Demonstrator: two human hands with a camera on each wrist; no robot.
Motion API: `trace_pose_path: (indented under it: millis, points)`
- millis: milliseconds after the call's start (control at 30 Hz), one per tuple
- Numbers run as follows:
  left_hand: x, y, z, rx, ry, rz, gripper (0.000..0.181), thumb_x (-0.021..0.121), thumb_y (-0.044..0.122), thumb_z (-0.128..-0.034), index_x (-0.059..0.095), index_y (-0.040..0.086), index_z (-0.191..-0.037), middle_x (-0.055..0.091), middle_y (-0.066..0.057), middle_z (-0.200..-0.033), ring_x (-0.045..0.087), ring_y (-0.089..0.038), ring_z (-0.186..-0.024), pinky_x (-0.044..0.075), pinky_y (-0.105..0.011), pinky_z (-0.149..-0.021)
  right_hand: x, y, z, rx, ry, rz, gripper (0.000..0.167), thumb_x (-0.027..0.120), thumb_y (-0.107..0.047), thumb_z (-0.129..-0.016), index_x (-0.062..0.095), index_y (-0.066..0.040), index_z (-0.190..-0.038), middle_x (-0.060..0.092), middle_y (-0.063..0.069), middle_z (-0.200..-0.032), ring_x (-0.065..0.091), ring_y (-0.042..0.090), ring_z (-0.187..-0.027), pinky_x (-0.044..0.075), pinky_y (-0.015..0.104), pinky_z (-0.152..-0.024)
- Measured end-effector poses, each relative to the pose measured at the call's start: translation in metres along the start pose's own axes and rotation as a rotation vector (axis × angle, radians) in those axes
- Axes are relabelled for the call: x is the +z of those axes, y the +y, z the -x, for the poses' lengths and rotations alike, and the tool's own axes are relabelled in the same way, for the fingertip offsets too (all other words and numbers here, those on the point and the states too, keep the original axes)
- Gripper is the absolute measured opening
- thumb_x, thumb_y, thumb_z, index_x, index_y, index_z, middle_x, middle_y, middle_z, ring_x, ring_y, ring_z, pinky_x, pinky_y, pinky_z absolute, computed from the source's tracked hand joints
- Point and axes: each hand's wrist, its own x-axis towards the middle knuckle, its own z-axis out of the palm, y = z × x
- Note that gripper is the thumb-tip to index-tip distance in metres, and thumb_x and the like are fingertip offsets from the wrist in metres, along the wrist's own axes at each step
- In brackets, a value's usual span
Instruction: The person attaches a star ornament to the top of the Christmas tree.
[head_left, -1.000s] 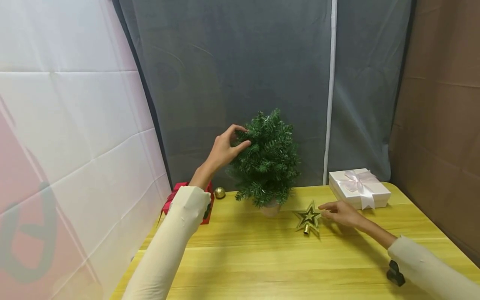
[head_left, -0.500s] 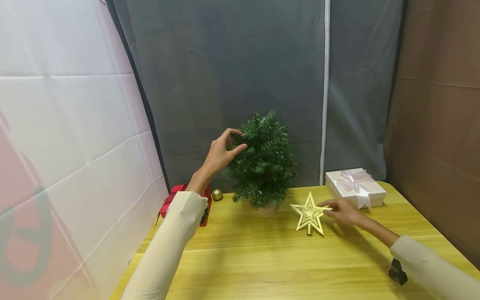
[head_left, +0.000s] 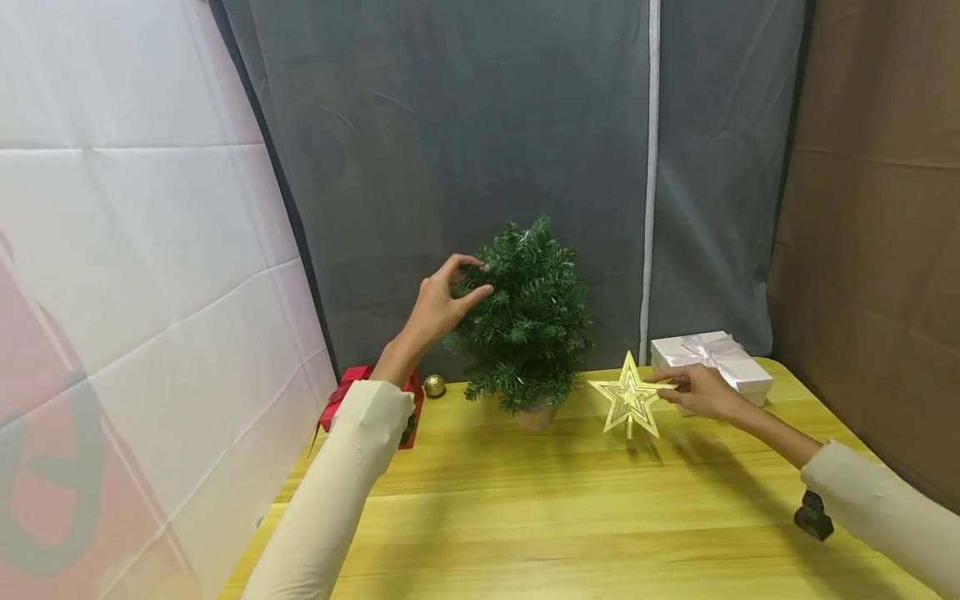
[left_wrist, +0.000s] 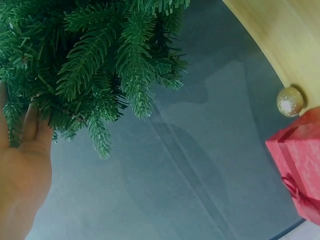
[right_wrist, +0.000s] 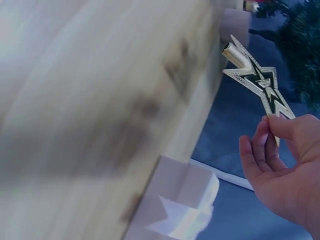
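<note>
A small green Christmas tree in a pale pot stands at the back middle of the table. My left hand holds its upper left branches, thumb and fingers curved around them; in the left wrist view the fingertips vanish among the needles of the tree. To the right of the tree, my right hand pinches a gold star tree topper by one point. The right wrist view shows the star raised off the table, its hollow tube end showing.
A white gift box with a pale ribbon sits at the back right. Behind the left forearm lies a red gift box, partly hidden. A gold ball ornament rests near the table's back edge. Grey cloth hangs behind.
My right hand has taken hold of the gold star and lifted it from the table, its face tilting toward the head camera. The left hand keeps its place at the tree.
</note>
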Motion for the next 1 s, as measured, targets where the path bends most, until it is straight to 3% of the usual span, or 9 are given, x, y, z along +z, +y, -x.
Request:
trace_pose_path:
  millis: [133, 233, 367, 433, 533, 700, 867, 1000]
  points:
    - [-0.001, 0.001, -0.001, -0.004, 0.001, 0.004, 0.042, 0.076, 0.026, -0.098, 0.06, 0.015, -0.135, 0.061, -0.015, -0.144, 0.06, -0.035, -0.132, 0.046, -0.057, -0.109, -0.016, -0.007, -0.006, -0.007, 0.022, 0.058, 0.024, 0.077, -0.004, -0.092, 0.078, -0.002, -0.116, 0.078, 0.017, -0.099, 0.078, 0.031, -0.088, 0.054, 0.028, -0.066]
    - [-0.001, 0.001, -0.001, -0.008, 0.0, 0.002, 0.042, 0.076, 0.027, -0.098, 0.06, 0.016, -0.136, 0.061, -0.015, -0.144, 0.06, -0.035, -0.131, 0.047, -0.057, -0.108, -0.026, -0.012, -0.01, 0.001, 0.013, 0.06, 0.023, 0.077, -0.006, -0.094, 0.078, -0.003, -0.117, 0.079, 0.015, -0.096, 0.078, 0.031, -0.086, 0.052, 0.028, -0.064]
    - [-0.001, 0.001, -0.001, -0.017, -0.002, -0.006, 0.043, 0.076, 0.028, -0.0979, 0.06, 0.017, -0.136, 0.06, -0.015, -0.145, 0.06, -0.034, -0.131, 0.047, -0.056, -0.108, -0.037, -0.016, -0.013, 0.021, -0.005, 0.044, 0.024, 0.075, -0.008, -0.097, 0.076, -0.002, -0.12, 0.077, 0.008, -0.087, 0.066, 0.014, -0.067, 0.044, 0.025, -0.056]
    - [-0.001, 0.0, 0.0, -0.019, -0.004, -0.006, 0.043, 0.076, 0.027, -0.0978, 0.059, 0.016, -0.136, 0.059, -0.015, -0.146, 0.06, -0.034, -0.131, 0.047, -0.057, -0.108, -0.043, -0.017, -0.013, 0.033, -0.009, 0.041, 0.026, 0.074, -0.009, -0.097, 0.076, -0.002, -0.122, 0.077, 0.005, -0.085, 0.059, 0.01, -0.064, 0.041, 0.025, -0.054]
    - [0.0, 0.0, 0.0, -0.019, -0.008, -0.005, 0.045, 0.076, 0.027, -0.0976, 0.059, 0.015, -0.137, 0.059, -0.016, -0.146, 0.06, -0.035, -0.131, 0.047, -0.057, -0.108, -0.053, -0.017, -0.015, 0.059, -0.012, 0.04, 0.028, 0.073, -0.012, -0.099, 0.075, -0.003, -0.125, 0.078, 0.007, -0.087, 0.065, 0.008, -0.067, 0.043, 0.025, -0.054]
    - [0.0, 0.0, 0.0, -0.03, -0.013, -0.004, 0.046, 0.076, 0.028, -0.0976, 0.058, 0.016, -0.138, 0.057, -0.016, -0.148, 0.059, -0.035, -0.132, 0.048, -0.057, -0.107, -0.07, -0.023, -0.021, 0.1, -0.004, 0.046, 0.029, 0.072, -0.014, -0.1, 0.074, -0.006, -0.127, 0.079, 0.016, -0.103, 0.071, 0.012, -0.077, 0.043, 0.026, -0.054]
    - [-0.001, 0.001, 0.0, -0.033, -0.015, 0.0, 0.046, 0.076, 0.029, -0.0976, 0.058, 0.017, -0.138, 0.056, -0.015, -0.149, 0.06, -0.035, -0.131, 0.049, -0.057, -0.106, -0.088, -0.033, -0.028, 0.108, 0.001, 0.083, 0.03, 0.071, -0.015, -0.101, 0.073, -0.006, -0.129, 0.079, 0.016, -0.103, 0.072, 0.016, -0.078, 0.043, 0.027, -0.057]
    - [-0.001, 0.002, 0.001, -0.033, -0.016, 0.008, 0.045, 0.076, 0.029, -0.0975, 0.059, 0.018, -0.137, 0.054, -0.014, -0.151, 0.059, -0.034, -0.132, 0.048, -0.057, -0.106, -0.101, -0.041, -0.031, 0.096, 0.013, 0.103, 0.03, 0.07, -0.016, -0.102, 0.072, -0.005, -0.13, 0.076, 0.022, -0.112, 0.076, 0.028, -0.088, 0.04, 0.028, -0.055]
